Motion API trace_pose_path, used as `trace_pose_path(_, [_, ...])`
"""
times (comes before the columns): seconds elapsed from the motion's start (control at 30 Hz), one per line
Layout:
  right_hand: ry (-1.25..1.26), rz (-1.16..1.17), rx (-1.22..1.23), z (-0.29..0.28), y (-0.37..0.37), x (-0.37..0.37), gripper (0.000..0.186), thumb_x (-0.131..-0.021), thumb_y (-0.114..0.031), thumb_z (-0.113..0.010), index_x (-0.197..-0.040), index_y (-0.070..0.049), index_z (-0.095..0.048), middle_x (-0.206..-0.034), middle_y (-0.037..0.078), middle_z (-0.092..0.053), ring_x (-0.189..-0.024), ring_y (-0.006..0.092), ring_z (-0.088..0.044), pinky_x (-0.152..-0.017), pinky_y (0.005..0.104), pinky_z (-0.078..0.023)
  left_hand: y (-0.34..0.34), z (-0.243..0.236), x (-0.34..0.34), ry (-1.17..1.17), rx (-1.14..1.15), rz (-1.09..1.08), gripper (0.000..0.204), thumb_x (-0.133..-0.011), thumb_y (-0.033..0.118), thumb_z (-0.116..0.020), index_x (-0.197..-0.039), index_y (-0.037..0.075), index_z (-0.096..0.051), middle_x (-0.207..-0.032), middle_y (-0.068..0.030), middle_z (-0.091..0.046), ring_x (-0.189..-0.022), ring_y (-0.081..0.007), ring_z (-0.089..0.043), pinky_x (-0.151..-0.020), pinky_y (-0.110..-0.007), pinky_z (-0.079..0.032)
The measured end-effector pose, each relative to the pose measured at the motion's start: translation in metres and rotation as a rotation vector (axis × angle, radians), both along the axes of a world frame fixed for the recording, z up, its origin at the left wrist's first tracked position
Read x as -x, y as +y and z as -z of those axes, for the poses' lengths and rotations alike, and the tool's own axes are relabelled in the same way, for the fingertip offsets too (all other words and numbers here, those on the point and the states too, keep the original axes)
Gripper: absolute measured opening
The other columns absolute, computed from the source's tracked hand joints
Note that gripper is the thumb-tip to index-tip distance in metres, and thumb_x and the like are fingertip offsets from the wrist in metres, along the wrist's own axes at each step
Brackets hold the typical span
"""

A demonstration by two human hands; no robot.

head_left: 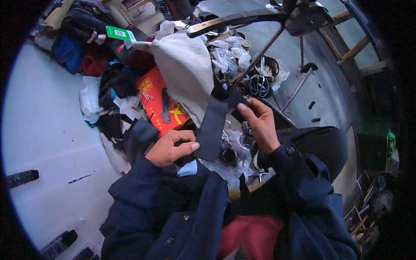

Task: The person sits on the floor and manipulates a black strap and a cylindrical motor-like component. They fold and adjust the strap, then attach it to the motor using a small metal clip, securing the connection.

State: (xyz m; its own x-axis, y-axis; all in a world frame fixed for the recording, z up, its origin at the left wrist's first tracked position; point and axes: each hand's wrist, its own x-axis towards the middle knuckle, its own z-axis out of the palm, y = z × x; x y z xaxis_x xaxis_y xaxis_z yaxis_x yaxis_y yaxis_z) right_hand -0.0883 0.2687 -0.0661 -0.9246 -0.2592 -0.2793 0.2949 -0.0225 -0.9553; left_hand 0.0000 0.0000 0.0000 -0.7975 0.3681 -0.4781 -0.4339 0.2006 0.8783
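Note:
A flat black strip point(211, 125) slants up and away in front of me. My left hand point(172, 147) is closed on its near left edge, the thumb lying along it. At the far end of the strip my right hand point(261, 123) pinches a small black piece point(236, 99) between thumb and fingers. Whether that piece is part of the strip or separate I cannot tell. The strip's far end meets a dark rounded metal part point(219, 92), which partly hides it.
Beyond my hands stands a metal machine with a curved arm point(238, 21). To the left lie a red package point(158, 102), a dark flat tool point(165, 106) and a whitish cloth point(186, 65). Scissors point(260, 83) stand among clear plastic bags point(227, 56). A green card point(119, 33) lies at the far left.

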Motion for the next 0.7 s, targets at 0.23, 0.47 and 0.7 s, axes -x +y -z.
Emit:
trace_pose_path(0.23, [-0.02, -0.006, -0.073, -0.001, 0.003, 0.004, 0.017, -0.093, -0.015, -0.072, -0.1, -0.003, -0.063, -0.088, -0.001, -0.066, -0.079, 0.0066, -0.06, -0.075, 0.0243, -0.051, 0.007, -0.005, -0.001, 0.029, -0.112, 0.176, 0.028, -0.092, 0.02, -0.065, -0.075, 0.001, -0.054, -0.075, -0.0007, -0.046, -0.072, -0.0093, -0.046, -0.067, -0.028, -0.036])
trace_pose_path(0.47, [-0.337, 0.143, 0.256, -0.014, 0.009, 0.01, 0.013, -0.093, -0.011, -0.07, -0.097, -0.009, -0.058, -0.089, 0.002, -0.068, -0.075, 0.0135, -0.068, -0.071, 0.0343, -0.059, 0.003, -0.016, 0.002, 0.06, -0.121, 0.188, 0.03, -0.09, 0.019, -0.065, -0.073, 0.0, -0.05, -0.075, -0.0025, -0.041, -0.071, -0.0115, -0.044, -0.066, -0.029, -0.035])
trace_pose_path(0.7, [-0.358, 0.197, 0.295, -0.016, 0.01, 0.01, 0.017, -0.093, -0.013, -0.07, -0.108, -0.008, -0.062, -0.096, 0.001, -0.069, -0.085, 0.0132, -0.067, -0.078, 0.0364, -0.058, 0.0, -0.013, 0.005, 0.068, -0.127, 0.187, 0.028, -0.09, 0.018, -0.065, -0.075, 0.0, -0.049, -0.075, -0.0018, -0.04, -0.071, -0.0117, -0.043, -0.067, -0.029, -0.034])
